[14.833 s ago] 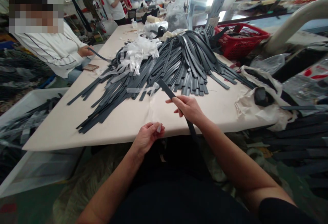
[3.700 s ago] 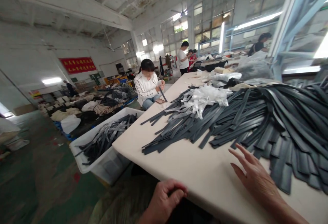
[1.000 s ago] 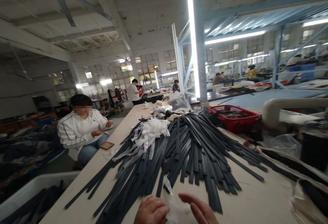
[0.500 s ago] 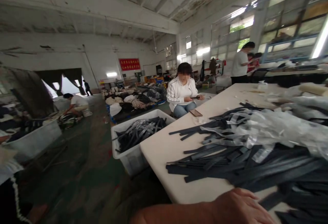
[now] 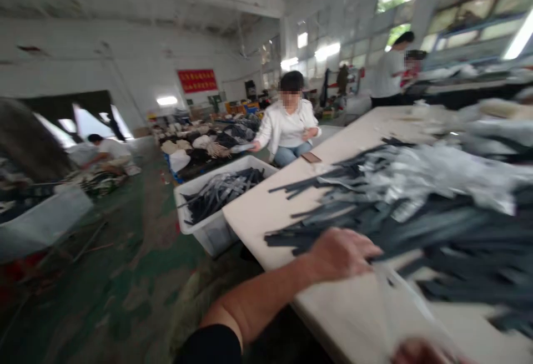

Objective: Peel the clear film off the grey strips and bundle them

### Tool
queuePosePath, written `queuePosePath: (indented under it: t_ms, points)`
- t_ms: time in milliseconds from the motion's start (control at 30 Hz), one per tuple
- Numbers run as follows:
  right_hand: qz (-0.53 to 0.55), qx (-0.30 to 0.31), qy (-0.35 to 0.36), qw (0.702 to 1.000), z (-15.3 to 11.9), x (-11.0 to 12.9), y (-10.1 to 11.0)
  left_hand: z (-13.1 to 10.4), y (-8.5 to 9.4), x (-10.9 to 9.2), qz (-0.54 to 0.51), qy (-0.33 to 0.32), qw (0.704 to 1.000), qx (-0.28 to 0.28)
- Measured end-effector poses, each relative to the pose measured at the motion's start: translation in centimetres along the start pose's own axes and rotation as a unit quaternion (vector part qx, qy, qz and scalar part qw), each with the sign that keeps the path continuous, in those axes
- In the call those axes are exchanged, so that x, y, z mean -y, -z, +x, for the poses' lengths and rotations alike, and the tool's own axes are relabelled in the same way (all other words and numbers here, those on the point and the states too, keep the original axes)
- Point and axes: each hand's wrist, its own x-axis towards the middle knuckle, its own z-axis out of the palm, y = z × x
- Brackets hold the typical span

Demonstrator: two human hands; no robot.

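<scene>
My left hand (image 5: 345, 253) reaches over the table, its fingers closed on the top edge of a clear plastic bag (image 5: 397, 303). The bag hangs between my hands above the pale tabletop (image 5: 333, 303). At the bottom edge my right hand (image 5: 422, 352) shows only in part, blurred and close to the bag's lower end; its grip is unclear. Dark flat strips (image 5: 466, 247) lie in a loose heap just beyond my hands. More clear plastic bags (image 5: 449, 170) rest on top of the heap.
A white bin (image 5: 214, 236) of dark strips stands against the table's left edge. Beyond it sits a person in a white jacket (image 5: 287, 125), holding something flat. A brown phone-like object (image 5: 310, 157) lies on the table. Another person (image 5: 389, 72) stands at the back right.
My left hand has risen off the strips with a plastic bag in it, and my right hand has come into view. The view has tilted down. The seated person has stretched an arm toward the bin.
</scene>
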Motion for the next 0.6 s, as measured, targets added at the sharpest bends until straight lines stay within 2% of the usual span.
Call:
queuePosePath:
  t_ms: [33, 100, 167, 200, 267, 333, 433, 533, 600]
  points:
    - [0.023, -0.012, -0.027, 0.999, -1.7, 0.9, 0.8, -0.4, 0.5, -0.3, -0.028, 0.078, 0.996, -0.030]
    - [0.210, -0.025, -0.078, 0.974, -3.2, 3.3, 1.8, -1.1, 1.1, -0.7, -0.087, 0.239, 0.963, -0.091]
    - [0.342, -0.048, -0.087, 0.934, -2.0, 5.2, 2.5, -1.6, 1.0, -0.7, -0.167, 0.338, 0.918, -0.118]
    - [0.380, -0.065, -0.084, 0.919, -1.0, 5.7, 2.9, -1.7, 0.8, -0.9, -0.225, 0.360, 0.899, -0.104]
    - [0.417, -0.077, -0.073, 0.903, 0.8, 6.4, 3.7, -1.8, 0.2, -1.9, -0.372, 0.365, 0.851, -0.063]
    - [0.432, -0.088, -0.065, 0.895, 1.7, 6.9, 3.9, -1.6, -0.6, -3.6, -0.511, 0.340, 0.790, -0.022]
    - [0.436, -0.100, -0.067, 0.892, 1.9, 7.4, 3.3, -0.8, -1.8, -6.1, -0.623, 0.318, 0.715, 0.010]
    - [0.421, -0.107, -0.066, 0.899, 2.1, 7.5, 3.0, 0.3, -2.8, -7.2, -0.662, 0.327, 0.674, 0.011]
    - [0.409, -0.110, -0.057, 0.904, 2.4, 7.2, 3.1, 0.7, -3.1, -7.6, -0.666, 0.337, 0.666, -0.006]
